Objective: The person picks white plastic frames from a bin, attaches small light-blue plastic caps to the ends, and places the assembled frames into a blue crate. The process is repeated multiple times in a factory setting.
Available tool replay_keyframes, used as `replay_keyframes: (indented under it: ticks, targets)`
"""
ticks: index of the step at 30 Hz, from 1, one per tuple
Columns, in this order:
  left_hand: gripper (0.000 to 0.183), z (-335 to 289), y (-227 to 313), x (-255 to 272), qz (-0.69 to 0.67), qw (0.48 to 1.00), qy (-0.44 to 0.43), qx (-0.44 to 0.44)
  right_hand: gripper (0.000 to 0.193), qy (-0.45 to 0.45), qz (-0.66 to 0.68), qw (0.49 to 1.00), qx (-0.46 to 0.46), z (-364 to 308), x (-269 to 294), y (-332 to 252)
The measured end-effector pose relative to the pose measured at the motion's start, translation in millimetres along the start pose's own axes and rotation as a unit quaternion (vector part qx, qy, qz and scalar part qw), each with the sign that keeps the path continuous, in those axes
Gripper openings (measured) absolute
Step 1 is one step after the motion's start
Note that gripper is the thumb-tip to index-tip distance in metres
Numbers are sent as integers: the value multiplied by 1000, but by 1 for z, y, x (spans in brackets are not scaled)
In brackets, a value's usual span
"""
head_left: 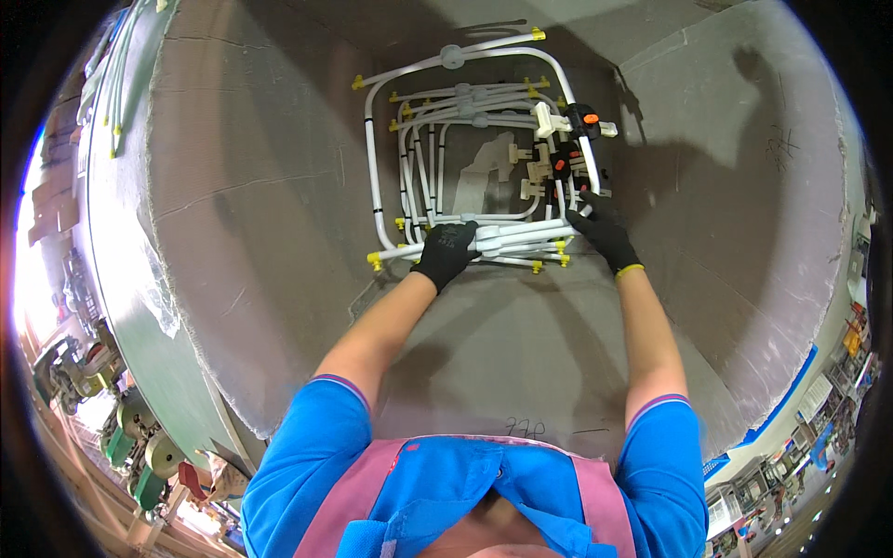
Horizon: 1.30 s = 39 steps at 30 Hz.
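Note:
A stack of bent white tube assemblies [465, 112] with yellow end caps lies on a grey felt-covered worktable [279, 186]. My left hand [446, 251], in a black glove, grips the near tubes of the stack at their left part. My right hand [605, 234], also gloved in black with a yellow cuff, holds the right end of the same tubes, just below cream, black and orange connector clips [567, 126].
More white tubes [116, 74] lie along the table's far left edge. Below the left edge stand machines with green parts [130, 446]. Shelving and factory floor [819, 418] show at the lower right.

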<state>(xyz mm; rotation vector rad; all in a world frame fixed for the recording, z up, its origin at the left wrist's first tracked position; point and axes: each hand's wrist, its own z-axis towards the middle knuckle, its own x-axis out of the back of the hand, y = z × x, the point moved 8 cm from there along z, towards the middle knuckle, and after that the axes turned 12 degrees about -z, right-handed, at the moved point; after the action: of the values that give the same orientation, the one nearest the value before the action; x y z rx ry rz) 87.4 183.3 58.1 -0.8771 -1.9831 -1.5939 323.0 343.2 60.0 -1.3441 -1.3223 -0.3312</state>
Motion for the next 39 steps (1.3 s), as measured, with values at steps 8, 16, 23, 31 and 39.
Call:
replay_keyframes:
  ticks: [8, 16, 23, 31, 39]
  targets:
    - [59, -69, -52, -87, -20, 908, -383, 168, 44, -42, -203, 970, 128, -55, -50, -31]
    - [49, -73, -32, -53, 1, 938, -329, 104, 32, -185, -265, 927, 192, -127, 22, -80]
    - [49, -74, 18, -19, -10, 938, -345, 13, 27, -100, -261, 954, 109, -178, 175, -156]
    - [47, -93, 96, 22, 81, 909, -405, -51, 34, 244, -207, 947, -1, -340, 311, -171]
    - [38, -98, 308, 83, 12, 937, -243, -252, 27, 352, -173, 881, -265, -601, 244, -84]
